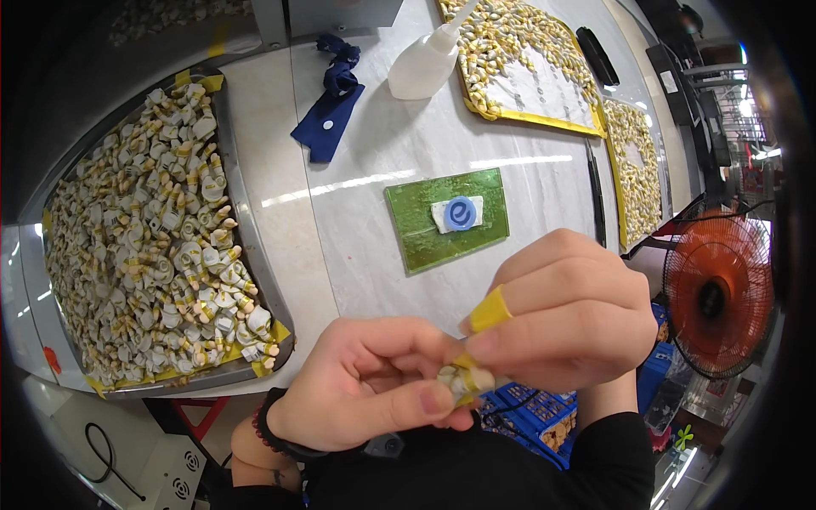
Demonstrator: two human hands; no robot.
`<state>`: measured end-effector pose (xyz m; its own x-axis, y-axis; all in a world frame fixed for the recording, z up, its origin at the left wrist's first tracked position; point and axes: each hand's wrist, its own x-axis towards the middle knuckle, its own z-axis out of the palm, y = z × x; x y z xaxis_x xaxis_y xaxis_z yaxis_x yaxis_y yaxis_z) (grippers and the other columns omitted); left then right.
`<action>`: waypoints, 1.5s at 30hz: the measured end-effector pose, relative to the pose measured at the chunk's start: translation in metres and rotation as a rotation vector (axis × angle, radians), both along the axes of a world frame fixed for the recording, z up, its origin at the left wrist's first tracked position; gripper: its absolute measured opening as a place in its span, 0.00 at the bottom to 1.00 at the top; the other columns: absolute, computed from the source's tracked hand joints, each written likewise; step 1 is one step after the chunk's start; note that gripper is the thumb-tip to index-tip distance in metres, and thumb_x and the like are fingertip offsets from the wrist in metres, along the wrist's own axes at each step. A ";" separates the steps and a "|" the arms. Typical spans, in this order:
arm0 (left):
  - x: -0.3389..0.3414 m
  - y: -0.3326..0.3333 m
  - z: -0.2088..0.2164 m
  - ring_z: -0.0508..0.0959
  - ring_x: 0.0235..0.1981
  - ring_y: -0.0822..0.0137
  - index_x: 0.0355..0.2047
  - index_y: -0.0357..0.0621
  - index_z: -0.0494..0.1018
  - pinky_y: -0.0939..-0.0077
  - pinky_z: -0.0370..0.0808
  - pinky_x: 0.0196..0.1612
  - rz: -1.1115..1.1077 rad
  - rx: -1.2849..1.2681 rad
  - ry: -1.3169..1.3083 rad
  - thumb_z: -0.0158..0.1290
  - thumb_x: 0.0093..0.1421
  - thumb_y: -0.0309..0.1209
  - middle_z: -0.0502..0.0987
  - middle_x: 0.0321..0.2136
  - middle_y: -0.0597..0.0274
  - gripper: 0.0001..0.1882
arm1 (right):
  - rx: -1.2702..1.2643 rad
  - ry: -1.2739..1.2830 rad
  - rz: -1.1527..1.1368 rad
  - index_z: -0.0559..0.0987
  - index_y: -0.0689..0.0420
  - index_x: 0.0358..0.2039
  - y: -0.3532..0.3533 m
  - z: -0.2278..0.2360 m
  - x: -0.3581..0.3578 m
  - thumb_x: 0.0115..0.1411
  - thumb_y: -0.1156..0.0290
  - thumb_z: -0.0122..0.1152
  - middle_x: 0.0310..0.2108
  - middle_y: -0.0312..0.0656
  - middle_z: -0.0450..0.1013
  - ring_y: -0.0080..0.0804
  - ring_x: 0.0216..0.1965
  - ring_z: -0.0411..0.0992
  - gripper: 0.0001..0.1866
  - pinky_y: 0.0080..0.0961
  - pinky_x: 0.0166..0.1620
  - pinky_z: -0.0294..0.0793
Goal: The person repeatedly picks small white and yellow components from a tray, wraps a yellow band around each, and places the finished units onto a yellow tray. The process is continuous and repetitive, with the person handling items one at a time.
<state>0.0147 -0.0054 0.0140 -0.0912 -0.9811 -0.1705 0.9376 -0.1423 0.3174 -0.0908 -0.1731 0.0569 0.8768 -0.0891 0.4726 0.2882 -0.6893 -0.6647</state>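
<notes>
Both hands meet low in the middle, just in front of the person's body. The left hand [374, 387] is curled shut around a small white and yellow part [466, 380], with its thumb pressed along the part's side. The right hand [565, 310] pinches the same part from above with its fingertips, and one finger wears a yellow finger cap [490, 309]. The part sits right between the two hands. A big tray [246, 229] full of the same little parts lies to the left. A green pad [446, 218] rests on the white table [357, 212] above the hands.
</notes>
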 end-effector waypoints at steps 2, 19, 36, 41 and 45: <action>-0.002 0.000 -0.002 0.75 0.39 0.71 0.45 0.29 0.67 0.78 0.72 0.45 0.034 -0.057 -0.049 0.52 0.57 0.22 0.75 0.39 0.55 0.15 | -0.041 -0.011 0.000 0.79 0.55 0.23 -0.002 0.001 -0.003 0.45 0.76 0.65 0.24 0.36 0.73 0.27 0.23 0.70 0.03 0.16 0.24 0.70; -0.012 -0.004 0.001 0.77 0.35 0.71 0.42 0.30 0.71 0.80 0.73 0.40 0.230 -0.038 -0.682 0.59 0.50 0.22 0.77 0.34 0.55 0.18 | -0.102 -0.123 0.109 0.80 0.56 0.26 -0.005 0.004 -0.018 0.43 0.76 0.65 0.24 0.35 0.73 0.26 0.24 0.70 0.06 0.17 0.24 0.64; -0.013 -0.003 -0.008 0.80 0.27 0.63 0.30 0.30 0.75 0.73 0.76 0.37 0.250 0.085 -0.860 0.68 0.39 0.25 0.78 0.24 0.50 0.18 | -0.452 0.267 -1.032 0.76 0.60 0.38 -0.241 0.017 -0.146 0.52 0.73 0.58 0.33 0.42 0.75 0.26 0.30 0.72 0.12 0.20 0.33 0.71; -0.011 -0.003 -0.009 0.80 0.26 0.64 0.30 0.30 0.75 0.72 0.75 0.38 0.248 0.041 -0.876 0.68 0.38 0.25 0.78 0.24 0.51 0.18 | -0.336 0.656 -1.014 0.77 0.61 0.33 -0.310 -0.052 -0.174 0.48 0.71 0.62 0.28 0.44 0.74 0.30 0.28 0.72 0.11 0.25 0.32 0.71; -0.008 0.000 -0.010 0.80 0.26 0.65 0.30 0.31 0.75 0.74 0.75 0.37 0.240 0.021 -0.924 0.68 0.38 0.25 0.78 0.24 0.52 0.18 | -0.341 0.725 -0.992 0.77 0.63 0.27 -0.315 -0.053 -0.160 0.47 0.71 0.63 0.23 0.44 0.74 0.32 0.26 0.73 0.09 0.26 0.31 0.71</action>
<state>0.0063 -0.0057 0.0039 0.2916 -0.9521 -0.0925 0.3226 0.0069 0.9465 -0.2507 -0.4880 0.0038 0.5702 -0.8203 0.0434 -0.7994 -0.5663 -0.2005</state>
